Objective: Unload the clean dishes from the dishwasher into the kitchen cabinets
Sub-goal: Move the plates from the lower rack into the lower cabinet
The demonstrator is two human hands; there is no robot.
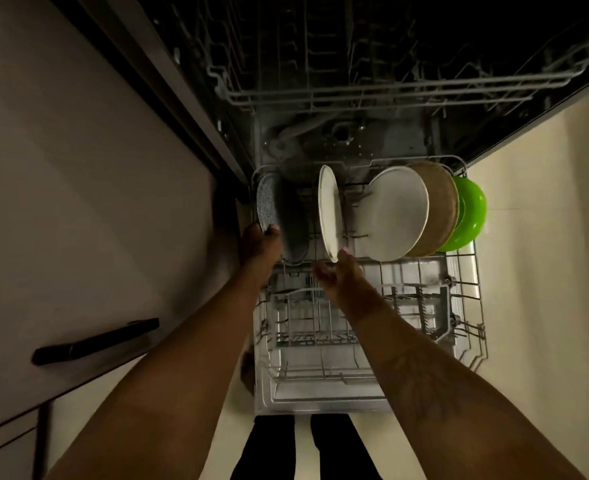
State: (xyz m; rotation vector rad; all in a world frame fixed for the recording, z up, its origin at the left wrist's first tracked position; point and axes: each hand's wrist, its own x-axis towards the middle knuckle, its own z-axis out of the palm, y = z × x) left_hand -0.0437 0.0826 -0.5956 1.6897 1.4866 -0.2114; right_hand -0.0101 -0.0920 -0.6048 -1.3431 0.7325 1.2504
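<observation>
Grey speckled plate [267,202] clamped at its near rim in left hand [260,242] grip. Right hand [338,270] grip apart, fingertip touching white plate [328,213] just above it. Pinch firmly, lift both straight up off rack [466,282].

Black trousers [269,452] are being worn. The left hand [258,242] and right hand [340,271] are being shown bare, as is the left forearm [189,348]; a faint dark marking is being shown on the right forearm [421,386].
</observation>
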